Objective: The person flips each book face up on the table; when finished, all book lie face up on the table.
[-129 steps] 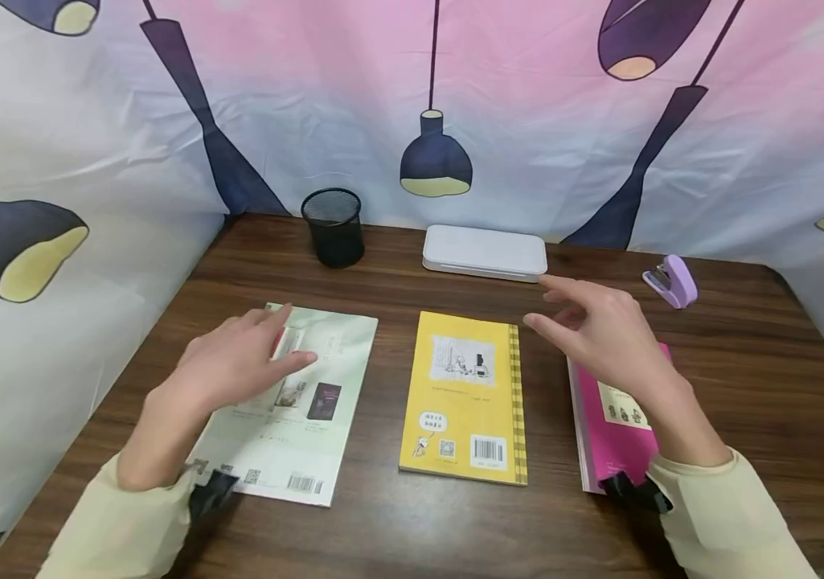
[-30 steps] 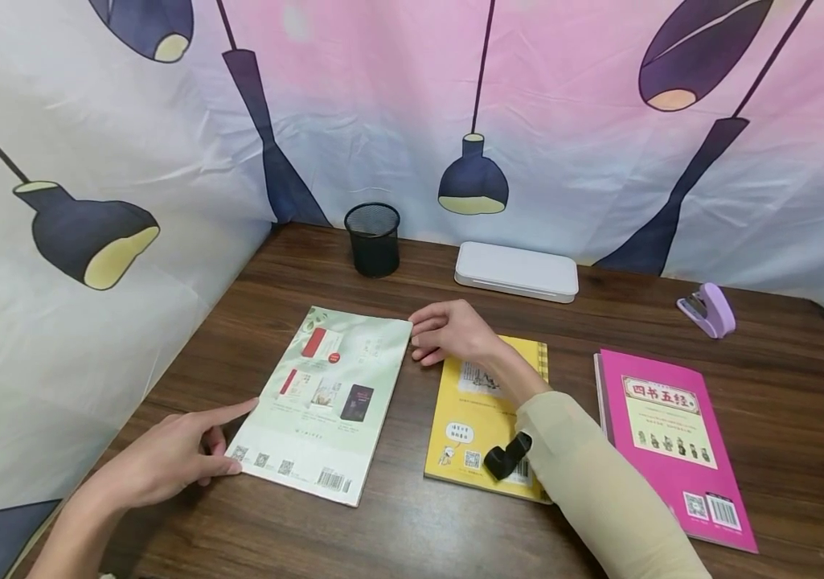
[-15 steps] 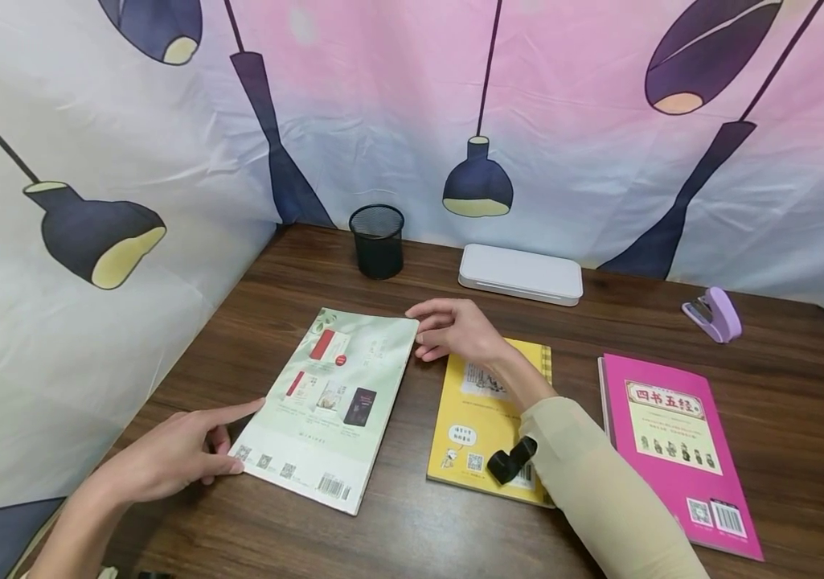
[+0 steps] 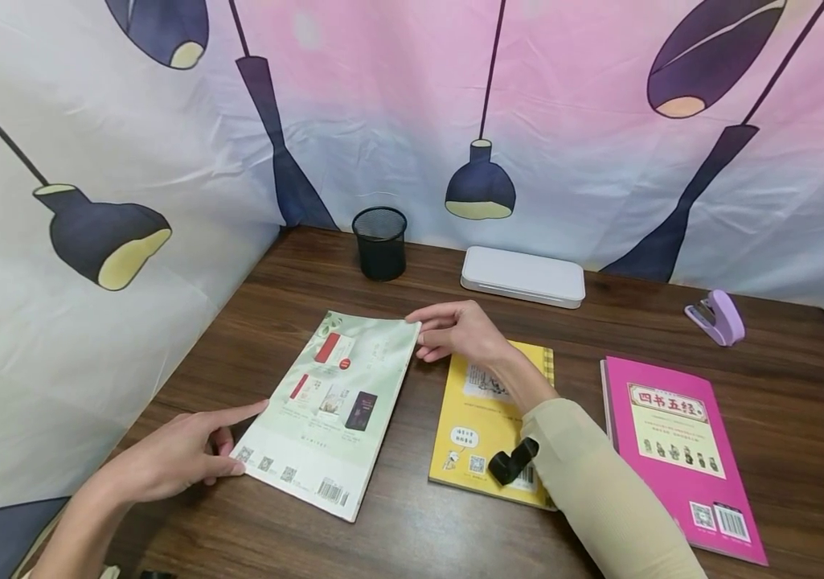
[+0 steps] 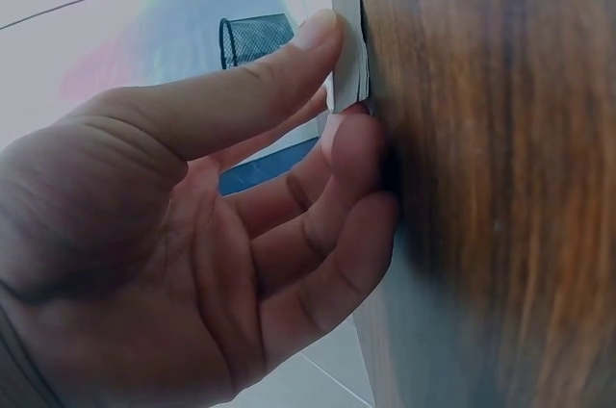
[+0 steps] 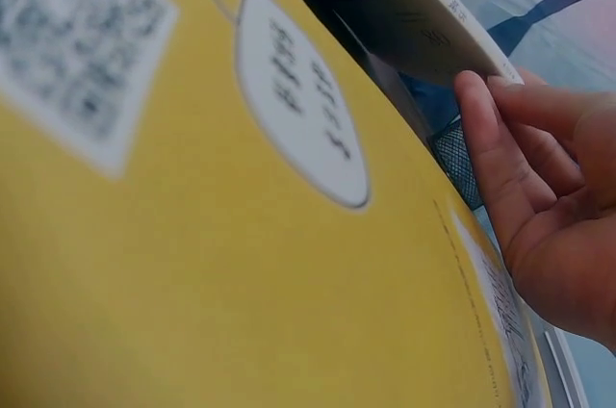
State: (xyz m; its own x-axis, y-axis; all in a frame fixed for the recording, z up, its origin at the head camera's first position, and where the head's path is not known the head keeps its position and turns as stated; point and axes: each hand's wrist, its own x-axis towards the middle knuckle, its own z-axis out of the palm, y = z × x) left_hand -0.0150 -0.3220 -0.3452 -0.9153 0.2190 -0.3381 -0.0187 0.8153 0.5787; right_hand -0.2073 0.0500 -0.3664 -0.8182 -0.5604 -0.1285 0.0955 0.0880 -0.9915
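A pale green book (image 4: pixel 354 370) lies at a slant at the left of the desk, back cover up. My left hand (image 4: pixel 166 457) pinches its near left corner; in the left wrist view the thumb is on the cover and the fingers curl under the book's edge (image 5: pixel 348 42). At the far right corner, my right hand (image 4: pixel 475 334) grips the book between thumb and fingers. The right wrist view shows that side of the book (image 6: pixel 423 18) tilted up, its spine in sight. My right forearm crosses over a yellow book (image 4: pixel 469 418).
A pink book (image 4: pixel 679 450) lies on the right of the wooden desk (image 4: pixel 412 531). Along the back stand a black mesh pen holder (image 4: pixel 381 249), a white flat case (image 4: pixel 523 275) and a purple stapler (image 4: pixel 723 318). A printed cloth hangs behind and to the left.
Both hands have come from hovering apart to holding the green book's opposite corners; my right hand moved left from over the pink book. Since half a second ago, the book's right side has risen slightly.
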